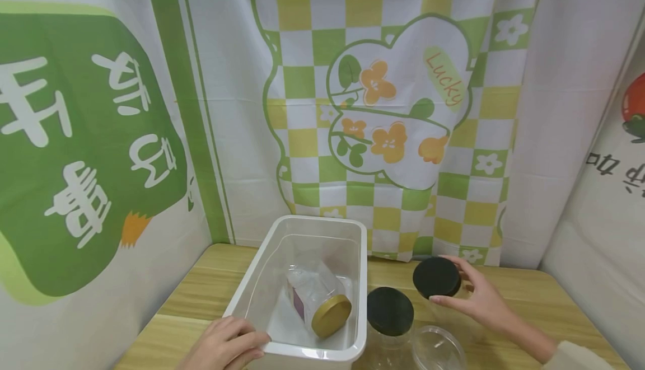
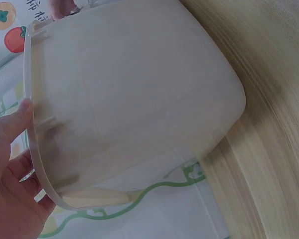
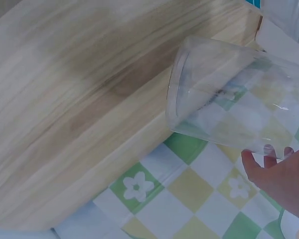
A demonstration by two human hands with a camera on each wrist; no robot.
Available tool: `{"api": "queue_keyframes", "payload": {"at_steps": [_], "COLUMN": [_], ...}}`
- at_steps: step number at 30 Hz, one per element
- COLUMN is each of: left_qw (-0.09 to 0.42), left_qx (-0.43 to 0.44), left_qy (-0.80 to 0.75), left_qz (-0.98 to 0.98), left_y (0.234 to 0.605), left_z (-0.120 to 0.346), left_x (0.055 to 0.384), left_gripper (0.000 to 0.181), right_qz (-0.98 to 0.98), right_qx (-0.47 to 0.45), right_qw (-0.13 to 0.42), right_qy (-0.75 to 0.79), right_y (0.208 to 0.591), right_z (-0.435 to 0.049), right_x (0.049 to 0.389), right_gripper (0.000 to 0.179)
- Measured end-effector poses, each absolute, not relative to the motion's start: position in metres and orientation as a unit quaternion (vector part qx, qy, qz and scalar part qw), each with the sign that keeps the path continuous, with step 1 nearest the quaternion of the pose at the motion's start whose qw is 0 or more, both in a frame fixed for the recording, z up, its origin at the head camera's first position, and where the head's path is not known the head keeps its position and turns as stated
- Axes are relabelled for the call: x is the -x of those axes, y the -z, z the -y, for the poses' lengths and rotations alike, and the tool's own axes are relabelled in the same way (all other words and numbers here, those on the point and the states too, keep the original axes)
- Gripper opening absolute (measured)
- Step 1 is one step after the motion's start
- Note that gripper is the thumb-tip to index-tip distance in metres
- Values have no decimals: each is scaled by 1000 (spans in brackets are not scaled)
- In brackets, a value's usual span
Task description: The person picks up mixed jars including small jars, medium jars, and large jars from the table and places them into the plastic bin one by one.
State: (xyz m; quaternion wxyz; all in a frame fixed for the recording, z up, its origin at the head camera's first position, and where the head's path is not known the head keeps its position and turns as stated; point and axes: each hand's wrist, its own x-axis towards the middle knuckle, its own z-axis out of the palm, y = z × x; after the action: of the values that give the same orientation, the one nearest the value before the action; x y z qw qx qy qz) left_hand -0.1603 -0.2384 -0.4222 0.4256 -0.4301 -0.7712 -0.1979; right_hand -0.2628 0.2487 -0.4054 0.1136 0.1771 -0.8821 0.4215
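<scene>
My left hand grips the near left rim of a deep white plastic bin; in the left wrist view the thumb is on one side of the rim and the fingers on the other. Inside the bin lies a clear jar with a gold lid, tilted on its side. To the right, my right hand holds a clear plastic jar near its black lid, thumb and fingers on opposite sides. Whether this jar touches the table I cannot tell.
Between the bin and my right hand stands another clear jar with a black lid. Beside it is a round clear container, cut off by the frame. The wooden table is bordered by printed cloth at the back and sides.
</scene>
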Motion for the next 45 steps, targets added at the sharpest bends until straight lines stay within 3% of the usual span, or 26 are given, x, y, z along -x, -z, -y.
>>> {"api": "queue_keyframes", "payload": {"at_steps": [12, 22, 33, 45], "left_qw": [420, 442, 433, 417], "left_qx": [412, 446, 443, 442], "left_qy": [193, 197, 201, 189], "left_qz": [785, 753, 759, 772], "left_y": [423, 424, 424, 421], "left_z": [239, 239, 239, 241], "left_x": [158, 164, 164, 163], "left_gripper": [40, 30, 30, 31], "right_qz": [898, 905, 905, 907], "right_qx": [-178, -178, -204, -211], "right_qw": [104, 85, 100, 71], "right_qy": [-388, -377, -359, -358], "right_y": [391, 384, 375, 358], "right_z": [-251, -252, -251, -246], "right_x": [263, 264, 267, 269], "right_gripper": [82, 82, 81, 79]}}
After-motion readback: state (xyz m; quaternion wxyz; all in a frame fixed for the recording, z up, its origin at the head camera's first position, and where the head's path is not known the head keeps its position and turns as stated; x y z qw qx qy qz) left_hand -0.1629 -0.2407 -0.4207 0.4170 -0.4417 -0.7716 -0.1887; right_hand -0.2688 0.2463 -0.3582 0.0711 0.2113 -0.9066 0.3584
